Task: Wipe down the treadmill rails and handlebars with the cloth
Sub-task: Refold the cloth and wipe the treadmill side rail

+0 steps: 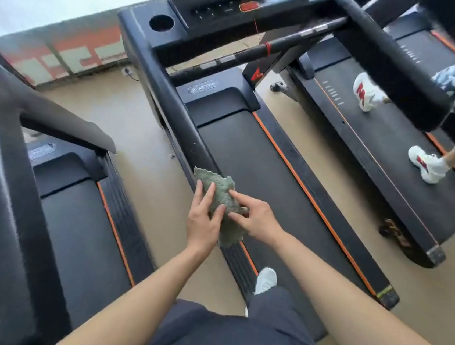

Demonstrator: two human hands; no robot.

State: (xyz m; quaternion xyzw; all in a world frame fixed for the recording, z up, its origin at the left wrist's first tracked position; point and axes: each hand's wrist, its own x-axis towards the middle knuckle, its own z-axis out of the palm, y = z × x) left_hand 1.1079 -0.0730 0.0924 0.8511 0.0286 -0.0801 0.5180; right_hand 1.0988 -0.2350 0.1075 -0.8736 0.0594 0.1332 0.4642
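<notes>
The left treadmill (pixel 81 213) is cut off by the frame edge; its blurred black rail (pixel 11 163) hides much of its deck. Across a strip of floor, the middle treadmill's left rail (pixel 169 101) slopes down from the console (pixel 224 6), whose top is out of frame. The green cloth (pixel 223 190) is draped over this rail's lower end, hiding its tip.

The left hand (pixel 202 223) lies on the cloth's left side with fingers straight and spread, pressing it to the rail. The right hand (pixel 257 220) takes the cloth's right side, with the index finger stretched along the top and the thumb below pinching a fold. Its other fingers are tucked out of sight.

Below, a white shoe (pixel 265 280) stands on the belt (pixel 262 181), half covered by dark trousers.

On the right treadmill (pixel 377 148) another person is seen only as legs and white shoes (pixel 427 166). The upper body is cut off behind a thick black bar (pixel 400 67).
</notes>
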